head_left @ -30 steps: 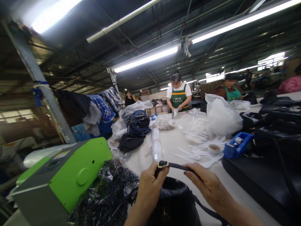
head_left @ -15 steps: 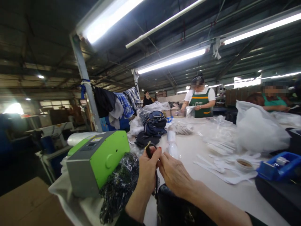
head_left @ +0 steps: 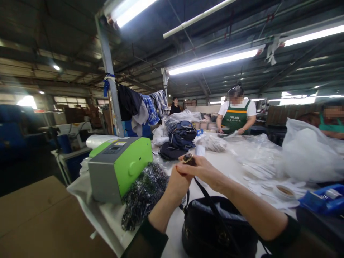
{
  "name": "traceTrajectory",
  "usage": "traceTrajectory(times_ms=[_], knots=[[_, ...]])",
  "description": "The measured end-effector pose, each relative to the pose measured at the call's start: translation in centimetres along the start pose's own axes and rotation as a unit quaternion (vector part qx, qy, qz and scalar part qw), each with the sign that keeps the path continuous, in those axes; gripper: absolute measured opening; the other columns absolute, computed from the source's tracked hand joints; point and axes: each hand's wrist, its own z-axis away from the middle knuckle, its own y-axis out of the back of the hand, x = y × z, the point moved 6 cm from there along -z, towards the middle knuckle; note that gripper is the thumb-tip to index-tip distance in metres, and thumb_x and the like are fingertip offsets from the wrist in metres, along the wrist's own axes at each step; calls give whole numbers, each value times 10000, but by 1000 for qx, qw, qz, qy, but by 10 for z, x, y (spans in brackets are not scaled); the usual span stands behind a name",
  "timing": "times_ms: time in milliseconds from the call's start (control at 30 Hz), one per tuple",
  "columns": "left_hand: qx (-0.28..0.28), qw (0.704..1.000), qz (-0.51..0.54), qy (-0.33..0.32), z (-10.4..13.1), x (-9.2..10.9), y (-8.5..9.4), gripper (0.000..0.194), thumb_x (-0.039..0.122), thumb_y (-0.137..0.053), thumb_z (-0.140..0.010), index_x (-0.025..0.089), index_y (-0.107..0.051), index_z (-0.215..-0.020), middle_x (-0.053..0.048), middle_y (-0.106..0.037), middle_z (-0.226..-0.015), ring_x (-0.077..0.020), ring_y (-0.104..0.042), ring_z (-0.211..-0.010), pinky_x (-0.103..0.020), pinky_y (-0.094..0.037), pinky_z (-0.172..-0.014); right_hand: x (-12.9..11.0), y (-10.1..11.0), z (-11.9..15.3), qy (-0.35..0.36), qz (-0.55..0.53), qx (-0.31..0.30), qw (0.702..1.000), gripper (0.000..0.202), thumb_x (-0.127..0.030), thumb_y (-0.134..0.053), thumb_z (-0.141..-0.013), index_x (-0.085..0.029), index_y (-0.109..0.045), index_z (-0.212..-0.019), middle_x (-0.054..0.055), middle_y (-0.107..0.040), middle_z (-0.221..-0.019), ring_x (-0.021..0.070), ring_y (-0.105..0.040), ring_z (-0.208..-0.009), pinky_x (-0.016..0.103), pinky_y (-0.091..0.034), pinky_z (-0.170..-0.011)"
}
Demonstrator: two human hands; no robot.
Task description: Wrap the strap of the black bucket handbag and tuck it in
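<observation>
Both hands meet above a black handbag (head_left: 215,229) that stands on the white-covered table. My left hand (head_left: 179,181) is closed, its fingers pressed around a bunched black strap (head_left: 189,159) with gold-coloured metal on it. My right hand (head_left: 204,170) closes on the same bundle from the other side. A length of strap runs down from the hands to the bag. Clear plastic shows in the bag's opening. My fingers cover part of the bundle.
A green and grey machine (head_left: 120,168) stands at the left, with crumpled dark-looking plastic (head_left: 146,191) beside it. Dark blue backpacks (head_left: 182,134) lie beyond my hands. At the right are a tape roll (head_left: 284,192), a blue tape dispenser (head_left: 322,199) and plastic bags. A co-worker in a green apron (head_left: 237,116) stands across the table.
My hands have risen slightly and turned, with the strap gathered into a bundle between them. More of the handbag and its opening shows now. The view has shifted left.
</observation>
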Motion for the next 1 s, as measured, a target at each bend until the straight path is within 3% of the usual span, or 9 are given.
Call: traceTrajectory(times_ms=[67,200,433,600,733,1000], knots=[[-33,999,1,2,2,1,-4,234,230,-738,-589,144,-615,-768,19,-556,-666,-131,-506,-657,-238,-434,-703,-4,-9,-2,10,-26,-29,999,344,-489,-577,-741,-148,-571,-700,-7,-561,-661,132,-507,-654,246,-384,-626],[-92,995,4,31,7,-7,-5,240,210,-740,-563,125,-639,-764,-30,-627,-742,-195,-557,-755,-282,-436,-739,-5,-13,-3,33,33,21,999,393,-487,-494,-785,-164,-469,-562,-31,-450,-556,105,-421,-567,229,-323,-528],[-101,994,18,46,21,-30,-4,197,212,-656,-619,127,-590,-784,-14,-617,-704,-154,-537,-673,-256,-429,-669,4,-9,-5,-36,3,109,993,383,-492,-495,-780,-139,-591,-668,13,-590,-645,119,-522,-583,219,-377,-532],[-96,995,7,35,24,-37,-5,234,268,-534,-731,129,-573,-916,-13,-595,-676,-163,-545,-642,-268,-423,-635,5,-10,-4,-77,-17,106,991,362,-460,-526,-776,-135,-581,-625,23,-608,-607,107,-527,-499,213,-380,-472],[-120,992,-27,34,25,-39,-3,247,366,-565,-769,120,-571,-793,-49,-606,-678,-184,-548,-665,-293,-414,-675,7,-7,-4,-93,-25,94,991,388,-469,-544,-772,-127,-592,-596,32,-608,-580,106,-505,-462,225,-355,-448],[-151,986,-25,68,33,-47,-3,149,284,-556,-761,144,-519,-796,-78,-655,-721,-207,-592,-699,-310,-413,-699,17,0,-9,-82,-57,104,990,424,-492,-526,-789,-121,-611,-602,26,-600,-554,112,-529,-533,236,-386,-555]])
